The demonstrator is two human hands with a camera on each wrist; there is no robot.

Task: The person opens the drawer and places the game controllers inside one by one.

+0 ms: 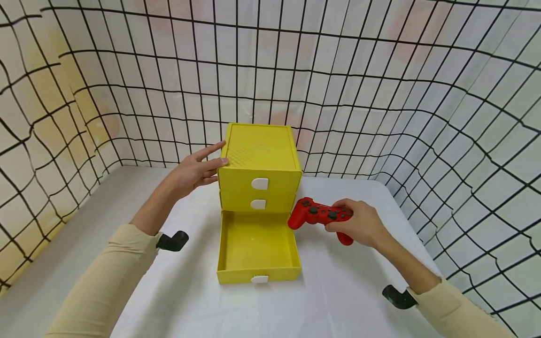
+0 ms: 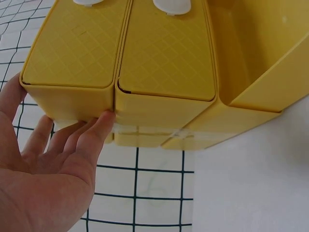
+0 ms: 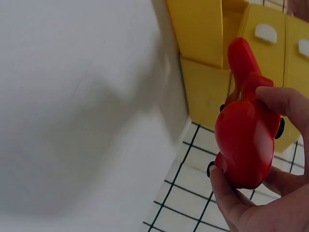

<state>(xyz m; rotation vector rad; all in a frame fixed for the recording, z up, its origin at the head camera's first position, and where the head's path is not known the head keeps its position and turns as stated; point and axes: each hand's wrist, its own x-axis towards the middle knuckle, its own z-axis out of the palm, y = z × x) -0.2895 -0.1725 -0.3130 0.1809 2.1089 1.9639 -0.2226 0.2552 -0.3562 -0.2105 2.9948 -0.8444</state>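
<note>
A yellow drawer unit [image 1: 262, 145] with white pull tabs stands on the white table in the head view. Its bottom drawer [image 1: 258, 274] is pulled out and has nothing in it; the two drawers above are closed. My left hand [image 1: 190, 173] rests against the unit's upper left side, fingers spread and fairly straight; the left wrist view shows the fingertips on the yellow side wall [image 2: 72, 104]. In my right hand [image 1: 363, 223] is a red game controller [image 1: 302, 213], pinched by its right end between thumb and fingers. The controller hangs above the table, just right of the open drawer.
A black wire grid [image 1: 270, 65] with white cloth behind it encloses the table at the back and both sides. White cloth covers the table [image 1: 338, 291]. A dark wrist mount [image 1: 173, 241] sits on the left sleeve, another mount [image 1: 399, 296] on the right.
</note>
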